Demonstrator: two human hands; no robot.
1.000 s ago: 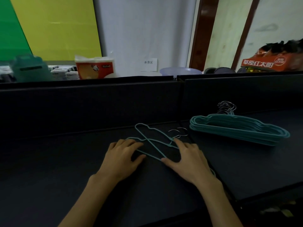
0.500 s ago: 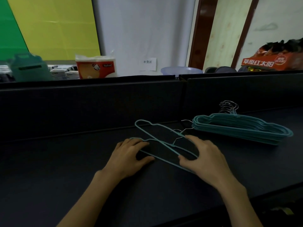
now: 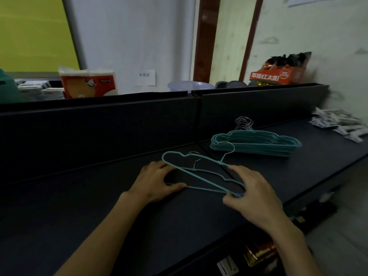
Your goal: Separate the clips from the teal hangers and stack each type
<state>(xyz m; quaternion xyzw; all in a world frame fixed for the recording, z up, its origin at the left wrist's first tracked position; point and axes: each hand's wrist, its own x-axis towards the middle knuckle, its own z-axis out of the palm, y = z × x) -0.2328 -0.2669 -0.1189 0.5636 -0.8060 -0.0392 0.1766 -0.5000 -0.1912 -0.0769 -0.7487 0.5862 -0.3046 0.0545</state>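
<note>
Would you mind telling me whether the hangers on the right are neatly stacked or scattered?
Neatly stacked: the teal hangers lie flat atop one another on the dark counter, hooks bunched together.

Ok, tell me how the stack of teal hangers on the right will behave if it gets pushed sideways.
The stack of teal hangers would probably shear rather than slide as one block, since the thin frames only lie loosely on each other. It looks light, being bare wire outlines. The metal hooks bunched at the back may snag together and drag neighbours along.

White wall point(image 3: 129, 36), brown doorframe point(image 3: 201, 36), dim light
</note>
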